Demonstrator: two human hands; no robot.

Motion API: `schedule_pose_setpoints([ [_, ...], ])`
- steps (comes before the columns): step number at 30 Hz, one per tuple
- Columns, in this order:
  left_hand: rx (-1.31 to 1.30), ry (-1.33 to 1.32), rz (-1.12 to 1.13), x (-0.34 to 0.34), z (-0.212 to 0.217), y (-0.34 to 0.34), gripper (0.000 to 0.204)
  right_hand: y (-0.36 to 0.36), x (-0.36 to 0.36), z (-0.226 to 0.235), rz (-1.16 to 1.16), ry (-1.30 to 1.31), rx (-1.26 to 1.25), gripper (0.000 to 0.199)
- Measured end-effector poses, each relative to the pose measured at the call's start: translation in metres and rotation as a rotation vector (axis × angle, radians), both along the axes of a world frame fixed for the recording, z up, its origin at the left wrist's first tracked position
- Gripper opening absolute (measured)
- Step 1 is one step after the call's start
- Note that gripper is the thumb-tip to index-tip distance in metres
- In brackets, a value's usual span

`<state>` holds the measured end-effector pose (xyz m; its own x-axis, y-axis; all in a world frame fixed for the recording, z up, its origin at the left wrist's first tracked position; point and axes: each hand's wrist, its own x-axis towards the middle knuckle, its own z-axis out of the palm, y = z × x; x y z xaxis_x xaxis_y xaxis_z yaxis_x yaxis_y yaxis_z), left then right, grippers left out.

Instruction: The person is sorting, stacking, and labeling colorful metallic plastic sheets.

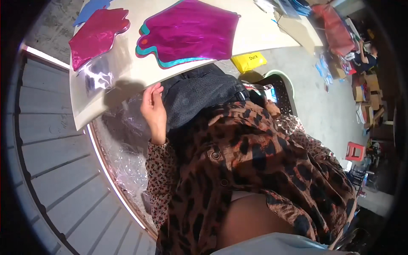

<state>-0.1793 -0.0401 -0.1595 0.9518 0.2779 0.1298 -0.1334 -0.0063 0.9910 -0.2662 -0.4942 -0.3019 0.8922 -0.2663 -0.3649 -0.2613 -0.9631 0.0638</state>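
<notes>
My left hand (154, 111) is raised just off the near edge of the table, its fingers loosely bent and a little apart, with nothing in it. On the table beyond it lies a stack of flat, shiny purple foil sheets (193, 32), shaped like balloons, with teal ones showing underneath. Farther left is a pile of crimson foil sheets (100, 36), next to a clear plastic bag (100, 78) that catches the light. Low at my right side, my right hand (272, 109) is close to a white and blue packet (270, 93); its fingers are mostly hidden.
The pale tabletop (255, 36) spans the top of the view. A yellow packet (250, 62) sits below its edge, beside a dark basket with a pale rim (287, 78). Clear plastic wrap (127, 165) lies below left. A red stool (355, 151), boxes and another person are at right.
</notes>
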Motion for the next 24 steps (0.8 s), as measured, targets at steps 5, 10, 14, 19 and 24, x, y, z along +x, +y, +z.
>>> schedule_pose_setpoints([
  [5, -0.017, 0.033, -0.023, -0.001, 0.006, 0.004, 0.021, 0.005, 0.02, 0.023, -0.018, 0.117, 0.112, 0.037],
  [10, -0.076, -0.006, -0.033, -0.002, -0.001, 0.012, 0.023, 0.019, 0.031, 0.048, -0.014, 0.142, 0.177, 0.028],
  [14, -0.059, 0.002, -0.059, -0.004, -0.003, 0.011, 0.023, 0.004, 0.018, 0.046, 0.302, 0.063, 0.334, 0.027],
  [19, -0.044, 0.039, -0.1, -0.009, 0.0, 0.007, 0.024, -0.014, 0.018, 0.041, 0.633, 0.014, 0.508, 0.029],
  [24, -0.065, 0.031, -0.161, -0.006, 0.005, -0.006, 0.022, -0.052, 0.071, 0.043, -0.209, 0.53, 0.536, 0.034],
])
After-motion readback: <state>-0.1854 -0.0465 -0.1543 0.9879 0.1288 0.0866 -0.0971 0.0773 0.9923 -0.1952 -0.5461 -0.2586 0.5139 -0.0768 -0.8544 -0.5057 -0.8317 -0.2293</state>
